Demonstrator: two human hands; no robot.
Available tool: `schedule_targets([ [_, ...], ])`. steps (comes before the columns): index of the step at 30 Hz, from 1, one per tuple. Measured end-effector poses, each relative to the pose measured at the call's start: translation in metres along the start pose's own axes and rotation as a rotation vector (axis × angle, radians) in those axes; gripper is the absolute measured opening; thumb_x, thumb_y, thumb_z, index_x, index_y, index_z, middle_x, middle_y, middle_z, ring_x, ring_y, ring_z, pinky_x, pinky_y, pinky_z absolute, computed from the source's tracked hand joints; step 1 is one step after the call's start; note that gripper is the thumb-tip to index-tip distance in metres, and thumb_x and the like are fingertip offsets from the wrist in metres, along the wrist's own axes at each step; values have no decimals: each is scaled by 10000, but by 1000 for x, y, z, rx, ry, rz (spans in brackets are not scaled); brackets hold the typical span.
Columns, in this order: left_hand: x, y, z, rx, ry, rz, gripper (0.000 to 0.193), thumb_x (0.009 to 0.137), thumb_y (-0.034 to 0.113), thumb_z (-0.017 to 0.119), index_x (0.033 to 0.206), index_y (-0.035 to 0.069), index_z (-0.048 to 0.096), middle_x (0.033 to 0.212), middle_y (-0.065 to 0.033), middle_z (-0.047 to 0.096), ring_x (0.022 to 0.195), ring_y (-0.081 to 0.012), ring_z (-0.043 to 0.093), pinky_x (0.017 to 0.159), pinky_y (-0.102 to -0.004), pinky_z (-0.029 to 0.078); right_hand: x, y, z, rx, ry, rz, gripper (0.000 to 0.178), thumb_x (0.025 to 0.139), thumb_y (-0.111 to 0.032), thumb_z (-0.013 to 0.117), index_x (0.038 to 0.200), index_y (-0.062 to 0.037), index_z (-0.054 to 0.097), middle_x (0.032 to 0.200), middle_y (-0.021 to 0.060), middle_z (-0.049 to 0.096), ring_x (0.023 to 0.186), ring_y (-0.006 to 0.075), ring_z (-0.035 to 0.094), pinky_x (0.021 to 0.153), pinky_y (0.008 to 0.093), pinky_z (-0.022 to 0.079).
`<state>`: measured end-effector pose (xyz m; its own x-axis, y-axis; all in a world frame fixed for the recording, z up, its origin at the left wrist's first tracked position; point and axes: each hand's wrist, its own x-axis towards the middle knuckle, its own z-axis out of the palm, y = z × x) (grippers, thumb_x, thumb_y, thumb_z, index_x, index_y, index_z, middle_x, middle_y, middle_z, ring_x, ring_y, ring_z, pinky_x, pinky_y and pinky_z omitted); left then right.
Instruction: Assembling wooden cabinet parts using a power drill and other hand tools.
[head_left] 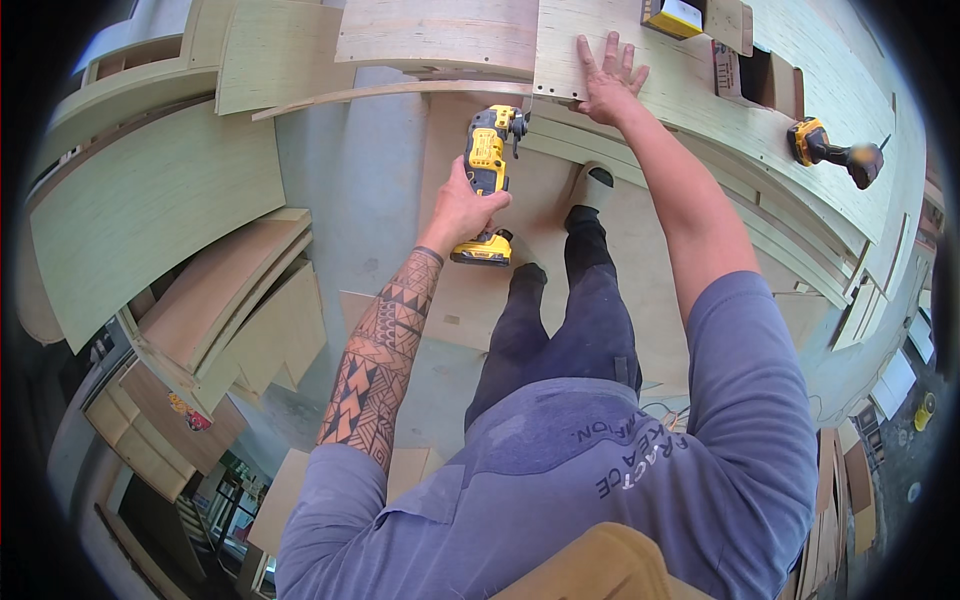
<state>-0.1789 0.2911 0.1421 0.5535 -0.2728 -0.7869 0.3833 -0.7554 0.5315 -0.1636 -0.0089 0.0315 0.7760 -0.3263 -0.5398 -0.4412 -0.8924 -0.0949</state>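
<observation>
My left hand [464,212] is wrapped round the body of a yellow and black cordless oscillating multi-tool [487,150]. The tool's head points away from me, close to the left corner of a pale plywood panel [690,110]. Whether its blade touches the wood I cannot tell. On that panel, near the same corner, my right hand [610,92] lies flat with its fingers spread. A thin curved wooden strip [400,89] runs leftward from beside the tool's head. Small dark holes dot the panel's near edge.
On the panel at the right lie a cordless drill [808,142], an opened cardboard box [772,82] and a yellow box [675,16]. Curved plywood pieces [160,240] are stacked at the left. My feet stand below on a wooden sheet [550,300], and cables lie behind me.
</observation>
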Motion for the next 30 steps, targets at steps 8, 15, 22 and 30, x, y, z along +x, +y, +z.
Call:
schedule_targets([
  [8,6,-1,0,31,14,1,928,788,226,800,1541,2,305,997,-143,701,630,-189,706,616,-338,609,1,-2,0,13,35,0,1339,769,-442,906,1649,-476,-103,1730,194,-216,1590,478,-140,1210,743,4],
  [15,5,3,3,31,12,-4,866,806,230,804,1503,10,341,988,-140,700,627,-190,700,612,-339,606,-3,-3,-4,22,4,1,1295,820,-427,866,1653,-443,-126,1726,192,-230,1582,480,-172,1203,756,-19],
  [22,8,2,3,46,16,-22,845,823,234,816,1484,9,341,1003,-142,704,649,-196,706,616,-341,608,-3,-6,-6,18,3,13,1304,807,-419,882,1650,-463,-112,1735,183,-205,1590,466,-153,1217,735,-10],
  [30,11,3,6,64,20,-32,850,823,228,820,1483,8,332,1020,-148,705,688,-202,715,627,-345,610,-4,-6,-8,18,15,23,1315,793,-408,896,1649,-478,-99,1740,176,-194,1599,452,-130,1233,709,1],
])
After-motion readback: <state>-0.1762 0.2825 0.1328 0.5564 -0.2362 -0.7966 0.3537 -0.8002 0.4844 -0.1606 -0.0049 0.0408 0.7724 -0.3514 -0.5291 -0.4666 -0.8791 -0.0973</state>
